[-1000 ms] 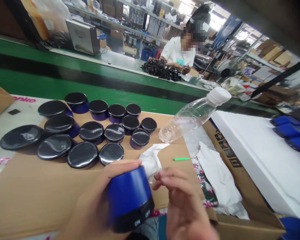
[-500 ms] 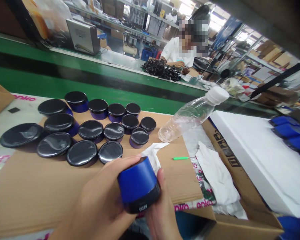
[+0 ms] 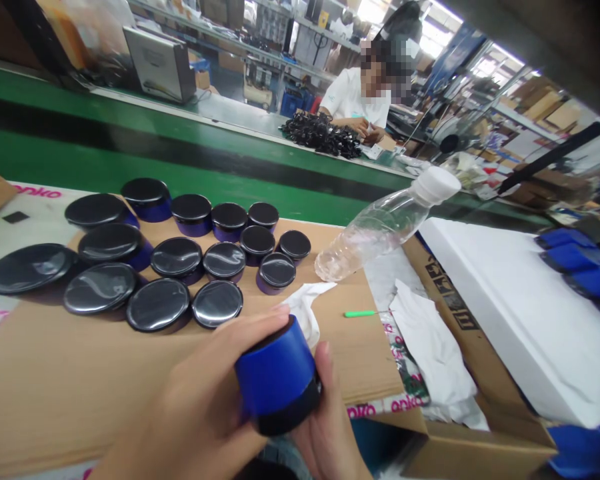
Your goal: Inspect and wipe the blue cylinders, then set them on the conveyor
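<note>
Left fingers (image 3: 263, 325) and right thumb (image 3: 325, 365) are gripping a blue cylinder (image 3: 277, 373). Inspection is seemingly happening, perhaps calling for turning next.

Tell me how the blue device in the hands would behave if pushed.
The blue device is probably stiff: its visible wall shows no dent between left hand and right hand. Its smooth-looking surface could be slippery. Being round, it may roll if laid sideways.

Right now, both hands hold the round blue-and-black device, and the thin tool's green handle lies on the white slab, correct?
No, wrong surface: the head view shows the green handle on flat brown cardboard. Left hand and right hand hold the device.
</note>
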### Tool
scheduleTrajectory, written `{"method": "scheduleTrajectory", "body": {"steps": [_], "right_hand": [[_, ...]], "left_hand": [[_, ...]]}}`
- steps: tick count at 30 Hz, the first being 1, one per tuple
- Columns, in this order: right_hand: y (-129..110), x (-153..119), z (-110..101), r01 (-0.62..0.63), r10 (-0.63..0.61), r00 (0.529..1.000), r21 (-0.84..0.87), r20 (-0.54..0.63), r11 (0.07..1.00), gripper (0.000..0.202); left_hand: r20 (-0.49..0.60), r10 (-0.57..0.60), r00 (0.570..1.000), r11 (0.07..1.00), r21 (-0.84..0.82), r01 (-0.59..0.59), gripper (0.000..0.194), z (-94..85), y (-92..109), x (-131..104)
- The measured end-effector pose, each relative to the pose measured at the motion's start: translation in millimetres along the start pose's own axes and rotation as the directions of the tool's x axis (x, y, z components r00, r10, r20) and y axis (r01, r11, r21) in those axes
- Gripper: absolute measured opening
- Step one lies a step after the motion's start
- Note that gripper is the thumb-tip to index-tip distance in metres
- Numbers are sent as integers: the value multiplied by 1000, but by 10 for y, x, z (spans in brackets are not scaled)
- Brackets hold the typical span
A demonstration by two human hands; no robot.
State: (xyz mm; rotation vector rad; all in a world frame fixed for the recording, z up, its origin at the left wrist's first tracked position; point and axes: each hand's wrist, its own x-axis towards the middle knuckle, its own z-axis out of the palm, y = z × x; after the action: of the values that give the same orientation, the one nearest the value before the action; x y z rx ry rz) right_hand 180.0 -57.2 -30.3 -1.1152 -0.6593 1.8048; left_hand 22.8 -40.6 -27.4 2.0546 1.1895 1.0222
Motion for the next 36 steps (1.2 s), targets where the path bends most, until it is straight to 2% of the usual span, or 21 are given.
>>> {"method": "scheduleTrajectory", "body": {"steps": [2,4,6,8,10,12,16,18,22,25,26,28,29,30,31,33,34,36], "right_hand": [[10,-5,-44,33,-43,995,-109,-94,994,83],[-20,-17,-76,93,-111,989,-177,-94,980,84],[-98,-24,-87,168,-179,984,-236,-23,957,86],[-207,-25,-81,213,-195,977,-296,90,931,79],[-311,-18,-67,242,-173,960,-348,219,906,64],[-377,-1,-56,263,-145,940,-383,310,886,55],[-384,91,-51,336,-143,921,-555,363,761,50],[-384,167,-46,393,-184,908,-611,377,687,51],[-488,284,3,455,-303,890,-648,340,611,59],[-621,280,90,548,-355,837,-627,418,554,56],[-668,271,126,572,-357,820,-611,448,547,63],[-775,262,204,584,-348,811,-629,470,512,90],[-842,266,243,587,-363,809,-658,462,472,95],[-921,277,281,597,-391,798,-689,458,412,91],[-1013,293,318,631,-439,761,-702,478,331,82],[-1227,335,382,717,-523,642,-681,561,149,65],[-1338,358,409,745,-540,582,-665,608,55,65],[-1533,405,446,766,-535,502,-636,679,-88,73]], "left_hand": [[9,3,1000,999,44,-3,70,-17,-22,-4],[29,36,999,996,85,-38,67,-39,-28,-7],[45,94,995,988,120,-99,65,-55,-21,-8],[60,145,988,982,112,-151,65,-60,-15,-9],[76,145,986,988,42,-148,69,-61,-25,-15],[85,99,991,994,-55,-95,72,-71,-58,-30],[104,43,994,993,-118,-31,72,-182,-141,-67],[90,22,996,991,-137,-10,66,-276,-155,-77],[73,36,997,967,-253,-17,55,-407,-103,-44],[-37,30,999,942,-334,-41,41,-417,3,65],[-106,10,994,930,-363,-48,36,-420,46,115],[-240,-8,971,924,-373,-85,39,-452,117,223],[-292,1,956,931,-348,-108,39,-487,137,276],[-315,24,949,943,-307,-126,34,-534,142,327],[-311,46,949,955,-264,-133,29,-591,134,376],[-250,68,966,970,-210,-123,29,-715,88,478],[-208,75,975,970,-210,-119,33,-772,62,535],[-160,91,983,962,-239,-128,37,-861,27,666]]}}
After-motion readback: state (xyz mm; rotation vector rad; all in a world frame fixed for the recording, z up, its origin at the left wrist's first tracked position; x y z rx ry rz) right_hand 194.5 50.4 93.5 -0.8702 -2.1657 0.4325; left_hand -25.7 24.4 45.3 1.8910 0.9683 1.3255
